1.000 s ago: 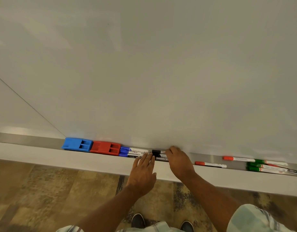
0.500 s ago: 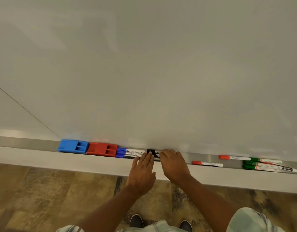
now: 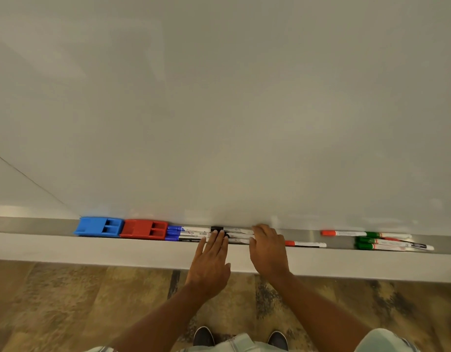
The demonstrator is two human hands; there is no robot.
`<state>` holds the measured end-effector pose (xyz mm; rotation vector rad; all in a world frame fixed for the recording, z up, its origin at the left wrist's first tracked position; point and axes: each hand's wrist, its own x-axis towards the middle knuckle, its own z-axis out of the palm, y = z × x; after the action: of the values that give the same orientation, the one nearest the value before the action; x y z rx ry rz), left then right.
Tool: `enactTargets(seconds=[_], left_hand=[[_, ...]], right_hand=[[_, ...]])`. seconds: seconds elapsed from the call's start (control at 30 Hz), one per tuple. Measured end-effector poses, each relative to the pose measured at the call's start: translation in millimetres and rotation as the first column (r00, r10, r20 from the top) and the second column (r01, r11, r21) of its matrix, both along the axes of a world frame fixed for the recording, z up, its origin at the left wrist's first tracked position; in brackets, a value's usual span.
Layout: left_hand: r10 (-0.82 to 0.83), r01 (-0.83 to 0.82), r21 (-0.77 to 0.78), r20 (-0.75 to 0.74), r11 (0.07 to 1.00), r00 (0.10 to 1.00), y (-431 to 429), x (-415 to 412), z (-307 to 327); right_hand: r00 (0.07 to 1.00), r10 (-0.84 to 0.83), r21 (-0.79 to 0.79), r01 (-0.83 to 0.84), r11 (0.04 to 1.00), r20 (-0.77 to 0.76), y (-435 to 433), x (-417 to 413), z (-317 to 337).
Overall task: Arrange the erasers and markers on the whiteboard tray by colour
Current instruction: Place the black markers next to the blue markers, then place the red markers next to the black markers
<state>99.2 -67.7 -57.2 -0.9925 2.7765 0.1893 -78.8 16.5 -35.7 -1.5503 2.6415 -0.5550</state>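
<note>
Sorting half done: your hands are at the black markers mid-tray.

Nearest you, your left hand (image 3: 211, 265) lies flat with fingers together, tips on the black markers (image 3: 234, 235); your right hand (image 3: 268, 252) lies palm-down over their right ends, fingers loosely curled, and whether it pinches one I cannot tell. Along the tray (image 3: 28, 224), the blue eraser (image 3: 99, 226) and red eraser (image 3: 144, 229) touch at the left, with the blue markers (image 3: 186, 232) grouped just right of them. One red marker (image 3: 305, 244) lies alone to the right, another red marker (image 3: 343, 233) farther back, and the green markers (image 3: 382, 243) still pile with others, so reds and greens look unsorted. Your right hand hides the black markers' ends; the count in the right pile is unclear.
</note>
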Motion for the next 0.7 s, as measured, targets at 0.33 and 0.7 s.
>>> enactTargets(seconds=[0.33,0.7], left_hand=[[-0.132,0.138,0.034,-0.144,0.990,0.981,20.6,-43.0,12.7],[-0.150,0.149,-0.013,-0.090,0.989,0.985,40.5,-70.3,7.7]], right_hand=[[0.987,-0.158,0.105,0.161,0.981,-0.042,71.6,-76.0,4.4],[0.998,-0.034,0.337,0.048,0.940,-0.049,104.8,-86.3,-2.0]])
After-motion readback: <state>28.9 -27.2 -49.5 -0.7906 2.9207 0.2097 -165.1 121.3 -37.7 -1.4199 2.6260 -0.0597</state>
